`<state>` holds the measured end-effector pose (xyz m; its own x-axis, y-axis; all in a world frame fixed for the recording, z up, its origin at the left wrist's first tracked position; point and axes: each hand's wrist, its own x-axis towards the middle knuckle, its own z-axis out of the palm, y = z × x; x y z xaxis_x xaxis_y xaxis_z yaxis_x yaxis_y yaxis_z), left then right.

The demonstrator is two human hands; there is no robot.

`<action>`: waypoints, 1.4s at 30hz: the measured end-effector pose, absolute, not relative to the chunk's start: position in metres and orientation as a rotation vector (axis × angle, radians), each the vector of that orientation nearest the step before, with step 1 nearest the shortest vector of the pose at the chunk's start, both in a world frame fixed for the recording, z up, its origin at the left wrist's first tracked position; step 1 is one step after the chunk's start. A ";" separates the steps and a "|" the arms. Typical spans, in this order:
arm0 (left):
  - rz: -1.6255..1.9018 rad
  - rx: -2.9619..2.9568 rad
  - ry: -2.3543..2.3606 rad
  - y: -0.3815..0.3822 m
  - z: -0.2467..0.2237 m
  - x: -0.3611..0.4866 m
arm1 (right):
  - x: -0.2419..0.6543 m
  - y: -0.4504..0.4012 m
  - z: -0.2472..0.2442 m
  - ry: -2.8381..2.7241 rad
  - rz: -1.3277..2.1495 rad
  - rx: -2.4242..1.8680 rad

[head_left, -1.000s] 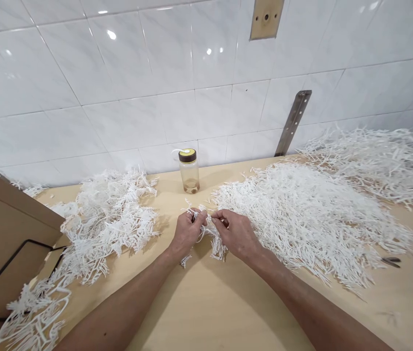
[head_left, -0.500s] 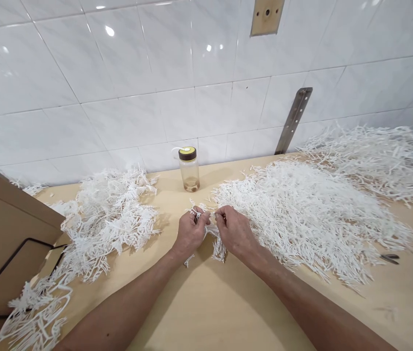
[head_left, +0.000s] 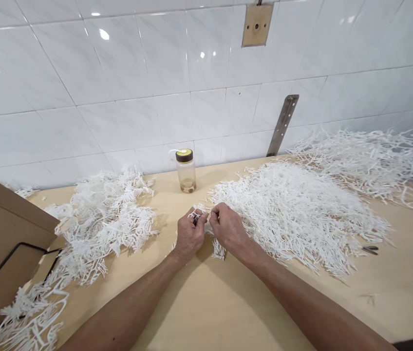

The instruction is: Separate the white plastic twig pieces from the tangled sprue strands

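Note:
My left hand (head_left: 191, 235) is closed on a white branching plastic sprig (head_left: 198, 210), whose thin tips poke out above the thumb and fingers. Something dark shows between those fingers, too small to name. Close beside it, my right hand (head_left: 227, 225) has thumb and forefinger pinched together, the fingertips nearly meeting the left thumb; what they pinch is hidden. Part of a white sprig (head_left: 218, 249) hangs or lies below the hands. Just right of my right hand spreads a large heap of white sprigs (head_left: 301, 214) on the wooden tabletop (head_left: 206, 312).
Another white heap (head_left: 111, 219) lies left, beside a cardboard box (head_left: 5, 234) with a black wire frame. A jar (head_left: 186, 171) with a dark-rimmed yellow lid stands behind the hands. Looser white strands (head_left: 367, 156) lie far right. Small dark snips (head_left: 370, 250) rest near the right heap. A metal bracket (head_left: 283, 124) leans against the tiled wall.
The view has shifted slightly to the right. My hands stay close together, and my right fingers have come a little nearer the left thumb. Less of the sprig shows around the left hand.

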<state>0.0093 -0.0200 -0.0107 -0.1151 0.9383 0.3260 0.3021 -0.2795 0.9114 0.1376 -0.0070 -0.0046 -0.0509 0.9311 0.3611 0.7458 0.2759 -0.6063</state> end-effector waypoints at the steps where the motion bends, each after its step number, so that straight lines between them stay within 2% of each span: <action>1: 1.429 1.596 1.384 -0.021 -0.010 0.009 | 0.137 -0.007 -0.004 -1.858 0.295 -1.500; 7: 1.500 1.571 1.321 -0.024 -0.004 0.010 | 0.156 0.003 0.003 -1.660 0.472 -1.668; 14: 1.309 1.426 1.259 -0.014 -0.006 0.007 | 0.185 0.006 0.013 -1.591 0.443 -1.550; 21: 1.218 1.365 1.222 -0.011 -0.006 0.003 | 0.197 0.007 0.018 -1.863 0.194 -1.566; 27: 1.176 1.434 1.236 -0.011 -0.007 0.003 | 0.174 -0.003 0.015 -1.971 0.541 -1.307; 37: 1.204 1.510 1.315 -0.010 -0.012 0.003 | 0.165 -0.011 0.013 -1.887 0.718 -1.402; 42: 1.271 1.492 1.364 -0.010 -0.013 0.004 | 0.160 -0.010 0.005 -1.849 0.692 -1.373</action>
